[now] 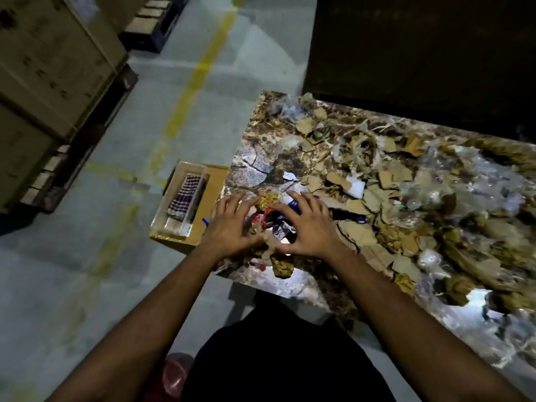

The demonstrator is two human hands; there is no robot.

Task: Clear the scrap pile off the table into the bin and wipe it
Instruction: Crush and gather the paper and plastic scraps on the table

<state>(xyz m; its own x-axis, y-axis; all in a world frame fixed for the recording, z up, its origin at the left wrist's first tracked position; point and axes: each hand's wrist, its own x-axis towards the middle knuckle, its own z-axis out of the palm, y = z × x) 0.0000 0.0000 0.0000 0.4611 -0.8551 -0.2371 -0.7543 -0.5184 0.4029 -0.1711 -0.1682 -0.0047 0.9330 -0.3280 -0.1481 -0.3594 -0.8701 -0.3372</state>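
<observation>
A marbled brown table (252, 166) carries a wide scrap pile (385, 198) of torn cardboard, clear plastic and wrappers. Both my hands lie on a small heap of coloured wrappers (272, 219) at the table's near left corner. My left hand (232, 224) rests on the heap's left side with fingers spread. My right hand (307, 227) covers its right side, fingers spread and slightly bent over the scraps. No bin is clearly in view. A folded checked cloth (185, 198) lies in a clear tray left of the table.
The clear tray (174, 227) sits on a low wooden stand (208, 192) beside the table's left edge. Large crates (52, 68) on pallets stand at far left. A dark cabinet (420, 53) rises behind the table. A reddish rounded object (174, 375) shows by my legs.
</observation>
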